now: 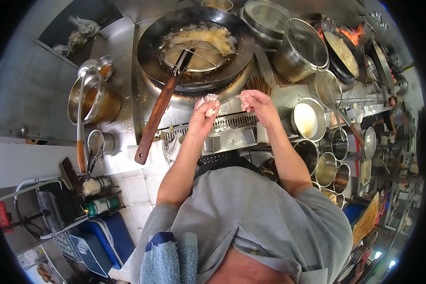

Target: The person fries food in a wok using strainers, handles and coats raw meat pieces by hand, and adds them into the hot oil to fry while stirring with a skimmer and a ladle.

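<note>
My left hand point(203, 119) is closed around a clump of pale pink, raw-looking pieces point(210, 105), in front of the wok's near rim. Beside it, apart by a small gap, my right hand point(264, 108) pinches more of the same pale pieces point(244, 99). Ahead of both hands sits a large dark wok point(151, 49) of bubbling oil, with golden food point(213, 35) frying at the far side. A round mesh strainer point(206, 57) rests in the wok. Its wooden handle point(157, 116) slants out toward me on the left.
Left stand a steel pot point(110, 106) of brown liquid with a ladle point(80, 113) and a small pot point(108, 142). A bamboo brush point(258, 85), a deep pot point(300, 64) and a bowl of white liquid point(306, 118) are on the right. Flames point(352, 35) rise by another wok point(343, 54).
</note>
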`<state>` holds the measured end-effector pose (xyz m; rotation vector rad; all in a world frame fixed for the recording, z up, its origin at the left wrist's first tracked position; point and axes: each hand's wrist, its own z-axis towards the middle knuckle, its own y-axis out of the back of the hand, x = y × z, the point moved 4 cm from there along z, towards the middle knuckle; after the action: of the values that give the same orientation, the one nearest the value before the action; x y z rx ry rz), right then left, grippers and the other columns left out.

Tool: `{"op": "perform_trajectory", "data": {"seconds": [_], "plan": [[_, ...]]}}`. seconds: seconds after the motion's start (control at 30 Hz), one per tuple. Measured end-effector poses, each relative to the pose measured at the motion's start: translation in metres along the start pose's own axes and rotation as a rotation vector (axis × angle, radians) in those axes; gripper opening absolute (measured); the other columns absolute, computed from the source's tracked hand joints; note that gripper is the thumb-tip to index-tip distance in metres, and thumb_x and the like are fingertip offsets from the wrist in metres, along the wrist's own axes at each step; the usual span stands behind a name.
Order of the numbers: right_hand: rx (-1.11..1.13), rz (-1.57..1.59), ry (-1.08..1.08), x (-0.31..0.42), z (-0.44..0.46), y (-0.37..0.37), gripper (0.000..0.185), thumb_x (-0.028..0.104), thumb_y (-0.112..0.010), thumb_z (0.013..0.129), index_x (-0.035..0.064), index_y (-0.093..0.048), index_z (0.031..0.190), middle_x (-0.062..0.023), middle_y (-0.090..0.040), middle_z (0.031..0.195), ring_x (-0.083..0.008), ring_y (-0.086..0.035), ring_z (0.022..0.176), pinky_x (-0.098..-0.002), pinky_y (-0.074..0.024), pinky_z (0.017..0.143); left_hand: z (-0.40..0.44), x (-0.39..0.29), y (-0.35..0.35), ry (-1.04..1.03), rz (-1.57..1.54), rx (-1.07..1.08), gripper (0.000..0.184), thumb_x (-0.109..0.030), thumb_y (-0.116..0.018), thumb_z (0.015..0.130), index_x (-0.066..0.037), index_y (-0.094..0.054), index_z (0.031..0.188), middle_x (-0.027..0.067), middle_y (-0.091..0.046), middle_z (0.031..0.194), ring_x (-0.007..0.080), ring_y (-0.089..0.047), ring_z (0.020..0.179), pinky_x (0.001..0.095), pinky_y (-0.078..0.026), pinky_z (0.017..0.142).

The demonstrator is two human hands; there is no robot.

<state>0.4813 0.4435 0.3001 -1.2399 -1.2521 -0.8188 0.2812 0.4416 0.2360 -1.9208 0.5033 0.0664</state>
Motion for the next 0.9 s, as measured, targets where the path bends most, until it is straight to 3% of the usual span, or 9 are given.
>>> {"op": "perform_trajectory", "data": {"seconds": [0.13, 0.17, 0.23, 0.37, 0.47, 0.7, 0.8, 0.87, 0.9], "plan": [[0.092, 0.235, -0.116, -0.008, -0.002, -0.01, 0.02, 0.015, -0.051, 0.093, 0.0015, -0.061, 0.104, -0.0034, -0.064, 0.089, -0.0104, -0.06, 0.076, -0.0226, -0.0472, 0.063, -0.031, 0.005, -0.03, 0.083, 0.333, 0.006, 0.037, 0.001, -0.061, 0.082, -0.005, -0.047, 0.115, 0.0144, -0.058, 0.101, 0.0223, -0.059, 0.093, 0.0367, -0.053, 0.079], [0.105, 0.212, -0.116, -0.008, -0.001, -0.015, 0.02, 0.016, -0.051, 0.094, 0.0015, -0.061, 0.105, -0.0031, -0.064, 0.089, -0.0102, -0.06, 0.076, -0.0225, -0.0472, 0.063, -0.031, 0.01, -0.029, 0.131, 0.361, 0.155, 0.035, -0.003, -0.064, 0.082, -0.005, -0.05, 0.114, 0.0104, -0.06, 0.1, 0.0184, -0.06, 0.089, 0.0324, -0.053, 0.071], [0.11, 0.208, -0.103, -0.007, 0.004, -0.024, 0.021, 0.017, -0.051, 0.095, 0.0013, -0.062, 0.104, -0.0022, -0.064, 0.086, -0.0079, -0.058, 0.07, -0.0216, -0.046, 0.06, -0.034, 0.014, -0.033, 0.161, 0.485, 0.182, 0.034, -0.004, -0.065, 0.081, -0.006, -0.052, 0.112, 0.0082, -0.061, 0.098, 0.0166, -0.06, 0.084, 0.0303, -0.051, 0.065], [0.114, -0.289, 0.01, -0.007, 0.011, -0.031, 0.019, 0.014, -0.054, 0.093, 0.0006, -0.064, 0.101, -0.0007, -0.061, 0.074, -0.0056, -0.049, 0.059, -0.0207, -0.0407, 0.053, -0.033, 0.017, -0.033, 0.125, 0.752, 0.222, 0.019, -0.008, -0.066, 0.083, -0.003, -0.061, 0.1, 0.0053, -0.064, 0.089, 0.0121, -0.06, 0.071, 0.0249, -0.047, 0.058], [-0.018, -0.264, 0.019, -0.004, 0.004, -0.027, 0.02, 0.013, -0.052, 0.093, -0.0007, -0.063, 0.103, -0.0007, -0.059, 0.073, -0.0058, -0.046, 0.057, -0.0207, -0.0398, 0.052, -0.034, 0.015, -0.038, 0.06, 0.789, 0.245, 0.016, -0.008, -0.064, 0.084, -0.002, -0.063, 0.098, 0.0037, -0.063, 0.084, 0.0097, -0.058, 0.067, 0.0236, -0.046, 0.056], [-0.066, 0.201, -0.062, -0.022, 0.0, -0.024, 0.015, 0.015, -0.053, 0.093, 0.0019, -0.06, 0.097, -0.0019, -0.06, 0.079, -0.0064, -0.05, 0.065, -0.0223, -0.0398, 0.055, -0.039, 0.008, -0.045, 0.095, 0.828, 0.212, 0.018, -0.012, -0.068, 0.082, -0.003, -0.064, 0.097, 0.0017, -0.062, 0.078, 0.0076, -0.055, 0.065, 0.0224, -0.044, 0.055], [-0.078, 0.043, -0.034, -0.021, -0.006, -0.036, 0.013, 0.016, -0.056, 0.092, 0.0044, -0.057, 0.088, -0.0015, -0.056, 0.072, -0.0078, -0.048, 0.061, -0.021, -0.0371, 0.051, -0.037, 0.004, -0.044, -0.077, 0.954, 0.166, 0.013, -0.012, -0.069, 0.081, -0.003, -0.062, 0.089, 0.0005, -0.06, 0.076, 0.0054, -0.053, 0.065, 0.0215, -0.043, 0.054], [-0.064, -0.167, -0.007, -0.028, -0.005, -0.04, 0.013, 0.017, -0.057, 0.091, 0.0046, -0.059, 0.092, -0.0015, -0.057, 0.072, -0.0083, -0.049, 0.059, -0.0204, -0.0368, 0.048, -0.041, 0.001, -0.045, -0.419, 1.316, 0.173, 0.013, -0.011, -0.07, 0.08, -0.004, -0.06, 0.084, -0.0004, -0.059, 0.074, 0.0038, -0.051, 0.064, 0.0209, -0.042, 0.053], [-0.041, -0.011, 0.028, -0.042, -0.001, -0.037, 0.012, 0.016, -0.057, 0.091, 0.0055, -0.058, 0.096, -0.0014, -0.056, 0.072, -0.0075, -0.049, 0.059, -0.0199, -0.0345, 0.046, -0.04, -0.005, -0.052, -0.635, 1.48, 0.169, 0.013, -0.01, -0.07, 0.08, -0.004, -0.059, 0.082, -0.0009, -0.058, 0.073, 0.003, -0.05, 0.063, 0.0206, -0.041, 0.053]]}}
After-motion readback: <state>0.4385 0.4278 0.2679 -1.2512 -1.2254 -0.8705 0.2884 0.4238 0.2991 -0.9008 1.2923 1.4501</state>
